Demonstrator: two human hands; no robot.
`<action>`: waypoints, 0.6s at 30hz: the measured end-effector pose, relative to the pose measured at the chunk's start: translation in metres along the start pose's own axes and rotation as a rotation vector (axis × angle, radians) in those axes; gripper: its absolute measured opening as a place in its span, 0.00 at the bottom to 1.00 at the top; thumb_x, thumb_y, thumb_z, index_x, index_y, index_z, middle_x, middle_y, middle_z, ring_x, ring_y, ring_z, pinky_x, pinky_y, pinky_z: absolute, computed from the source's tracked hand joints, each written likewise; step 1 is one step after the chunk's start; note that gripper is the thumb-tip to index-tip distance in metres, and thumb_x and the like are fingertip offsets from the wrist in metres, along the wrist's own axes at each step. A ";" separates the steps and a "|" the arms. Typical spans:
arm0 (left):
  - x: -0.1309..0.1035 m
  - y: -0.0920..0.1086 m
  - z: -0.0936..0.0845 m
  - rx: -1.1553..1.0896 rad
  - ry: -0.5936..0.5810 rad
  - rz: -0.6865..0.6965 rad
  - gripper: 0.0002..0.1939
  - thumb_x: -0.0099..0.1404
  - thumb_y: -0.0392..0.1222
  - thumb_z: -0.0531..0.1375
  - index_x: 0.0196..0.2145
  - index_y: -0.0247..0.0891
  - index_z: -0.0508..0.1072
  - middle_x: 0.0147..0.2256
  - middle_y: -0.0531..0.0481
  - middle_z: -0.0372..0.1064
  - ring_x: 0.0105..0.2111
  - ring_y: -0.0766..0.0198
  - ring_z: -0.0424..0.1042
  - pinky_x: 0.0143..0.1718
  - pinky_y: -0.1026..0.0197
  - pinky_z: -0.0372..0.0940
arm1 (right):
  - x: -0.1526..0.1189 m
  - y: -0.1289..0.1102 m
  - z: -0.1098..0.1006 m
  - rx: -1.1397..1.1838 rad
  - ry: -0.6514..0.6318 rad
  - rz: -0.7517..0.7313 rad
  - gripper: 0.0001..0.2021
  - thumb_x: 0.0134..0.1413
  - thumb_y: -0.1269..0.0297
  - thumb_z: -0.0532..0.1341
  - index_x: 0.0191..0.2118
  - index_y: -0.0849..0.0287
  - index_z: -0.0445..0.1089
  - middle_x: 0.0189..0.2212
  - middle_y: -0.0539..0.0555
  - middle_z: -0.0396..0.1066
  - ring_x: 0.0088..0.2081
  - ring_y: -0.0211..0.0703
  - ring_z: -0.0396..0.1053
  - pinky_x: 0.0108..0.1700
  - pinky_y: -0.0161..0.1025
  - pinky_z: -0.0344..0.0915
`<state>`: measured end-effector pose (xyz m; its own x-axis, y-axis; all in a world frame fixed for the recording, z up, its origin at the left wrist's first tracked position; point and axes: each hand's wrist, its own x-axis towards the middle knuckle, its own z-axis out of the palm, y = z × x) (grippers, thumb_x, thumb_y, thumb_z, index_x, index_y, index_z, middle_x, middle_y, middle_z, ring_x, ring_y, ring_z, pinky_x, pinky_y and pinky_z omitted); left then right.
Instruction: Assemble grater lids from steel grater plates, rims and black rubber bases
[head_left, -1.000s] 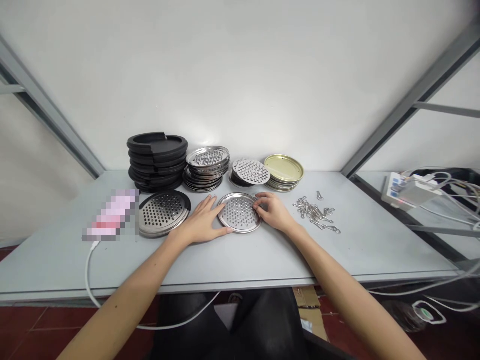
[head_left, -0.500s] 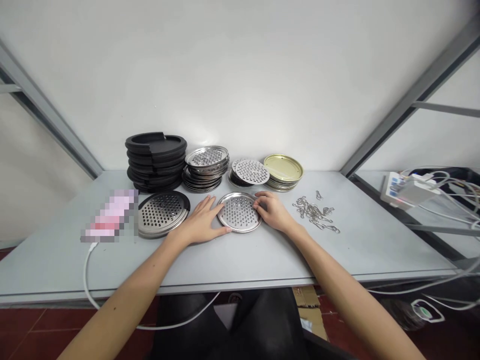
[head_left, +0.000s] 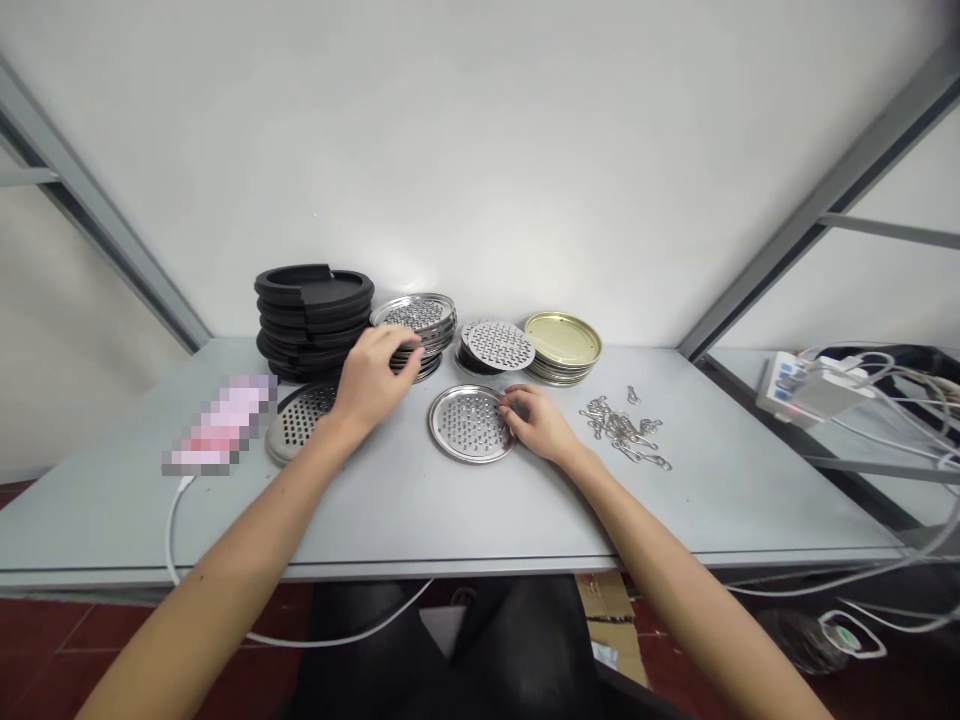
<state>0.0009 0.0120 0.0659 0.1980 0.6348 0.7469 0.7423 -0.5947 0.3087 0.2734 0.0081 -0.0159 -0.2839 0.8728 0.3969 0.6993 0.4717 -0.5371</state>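
A round silver tray with a perforated plate (head_left: 471, 424) lies on the grey table. At its right rim rests my right hand (head_left: 536, 420), fingers curled and touching the edge. My left hand (head_left: 379, 375) is raised in front of a stack of silver rings and perforated discs (head_left: 415, 313), thumb apart from the fingers, holding nothing visible. Partly under my left wrist lies a perforated disc in a black ring (head_left: 300, 420). Behind the tray sits a stack topped by a loose perforated disc (head_left: 498, 345), beside gold-coloured lids (head_left: 562, 339).
Black rings (head_left: 315, 320) are piled at the back left. A blurred pink phone (head_left: 221, 425) with a white cable lies at the left. Metal clips (head_left: 622, 430) are scattered at the right. A power strip (head_left: 787, 385) and cables stand beyond the frame post.
My left hand has left the tray's left rim and moved up and left toward the silver stack. My right hand stays at the tray's right edge.
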 end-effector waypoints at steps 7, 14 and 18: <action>0.054 -0.024 0.004 0.248 -0.230 0.034 0.07 0.63 0.38 0.59 0.33 0.35 0.77 0.48 0.42 0.71 0.51 0.49 0.66 0.54 0.48 0.62 | 0.001 0.000 -0.003 0.011 0.037 0.011 0.08 0.57 0.65 0.58 0.37 0.59 0.73 0.44 0.61 0.73 0.50 0.52 0.69 0.55 0.50 0.62; 0.062 -0.032 0.010 0.296 -0.329 0.066 0.09 0.62 0.38 0.57 0.32 0.36 0.78 0.49 0.43 0.71 0.51 0.49 0.66 0.54 0.46 0.62 | 0.001 0.002 -0.003 0.008 0.059 0.010 0.08 0.57 0.65 0.58 0.37 0.60 0.74 0.45 0.62 0.72 0.50 0.52 0.68 0.55 0.50 0.62; 0.062 -0.028 0.010 0.322 -0.360 0.130 0.09 0.61 0.34 0.55 0.31 0.36 0.76 0.48 0.42 0.71 0.51 0.49 0.66 0.53 0.48 0.62 | 0.000 0.002 -0.003 0.014 0.062 0.016 0.09 0.58 0.64 0.58 0.37 0.60 0.74 0.45 0.62 0.72 0.50 0.52 0.68 0.55 0.50 0.62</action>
<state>-0.0011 0.0733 0.0977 0.4684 0.7292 0.4988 0.8455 -0.5338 -0.0135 0.2768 0.0089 -0.0142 -0.2312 0.8711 0.4332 0.6942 0.4597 -0.5539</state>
